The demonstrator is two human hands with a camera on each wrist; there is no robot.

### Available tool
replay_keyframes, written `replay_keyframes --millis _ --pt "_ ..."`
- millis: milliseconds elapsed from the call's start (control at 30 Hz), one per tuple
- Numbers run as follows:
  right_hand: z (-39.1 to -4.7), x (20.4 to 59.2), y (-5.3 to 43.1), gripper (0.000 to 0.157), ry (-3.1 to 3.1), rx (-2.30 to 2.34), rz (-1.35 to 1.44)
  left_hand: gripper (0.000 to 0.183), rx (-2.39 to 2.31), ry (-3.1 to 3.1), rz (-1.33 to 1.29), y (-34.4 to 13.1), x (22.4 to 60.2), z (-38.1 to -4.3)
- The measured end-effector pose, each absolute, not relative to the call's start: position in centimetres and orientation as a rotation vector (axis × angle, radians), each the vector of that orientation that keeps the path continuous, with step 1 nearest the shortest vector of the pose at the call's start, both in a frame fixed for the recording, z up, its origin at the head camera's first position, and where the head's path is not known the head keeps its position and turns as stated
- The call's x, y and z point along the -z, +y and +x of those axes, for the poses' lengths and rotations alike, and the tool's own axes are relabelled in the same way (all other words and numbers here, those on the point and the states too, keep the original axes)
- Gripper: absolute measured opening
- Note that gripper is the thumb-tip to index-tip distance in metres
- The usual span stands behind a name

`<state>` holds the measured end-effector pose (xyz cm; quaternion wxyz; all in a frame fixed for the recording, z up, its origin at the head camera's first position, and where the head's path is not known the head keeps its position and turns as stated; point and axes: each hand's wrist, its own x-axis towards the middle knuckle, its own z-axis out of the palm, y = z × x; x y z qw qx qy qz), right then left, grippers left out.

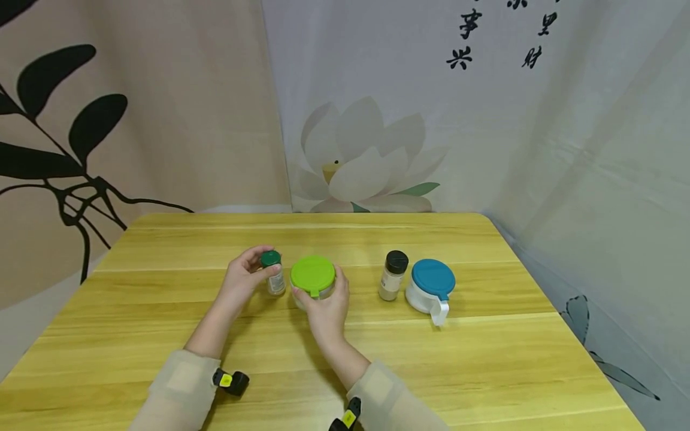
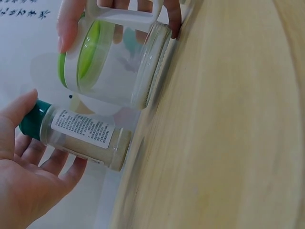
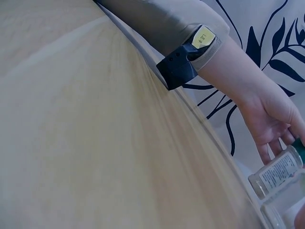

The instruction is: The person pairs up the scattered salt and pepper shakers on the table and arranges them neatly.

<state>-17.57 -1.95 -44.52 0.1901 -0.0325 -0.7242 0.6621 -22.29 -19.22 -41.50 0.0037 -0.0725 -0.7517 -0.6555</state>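
Note:
With fingers and thumb about its dark green cap, my left hand (image 1: 244,280) holds a small clear spice bottle (image 1: 277,284). Tan powder fills the bottle's lower part, and a white printed label shows in the left wrist view (image 2: 82,128). Just right of it, my right hand (image 1: 330,308) grips a clear glass seasoning jar (image 1: 312,273) with a lime green lid, thumb at the near side and fingers round the right. The jar's white handle (image 2: 128,17) shows between that hand's fingers in the left wrist view. Both containers are upright, close to the tabletop.
To the right stand a black-capped spice bottle (image 1: 390,284) and a jar with a blue lid (image 1: 433,276), its white handle facing the near side. The wooden table (image 1: 485,365) ends at a hanging cloth printed with a lotus (image 1: 372,155). Black wrist cameras (image 1: 233,382) sit at both cuffs.

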Motion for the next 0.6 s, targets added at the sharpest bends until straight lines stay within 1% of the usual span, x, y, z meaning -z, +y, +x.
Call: replay_keyframes --millis 600 --pt "-17.59 44.68 -1.96 0.084 -2.058 -1.871 -0.132 0.052 2.039 -2.384 -0.256 -19.43 41.68 -22.37"
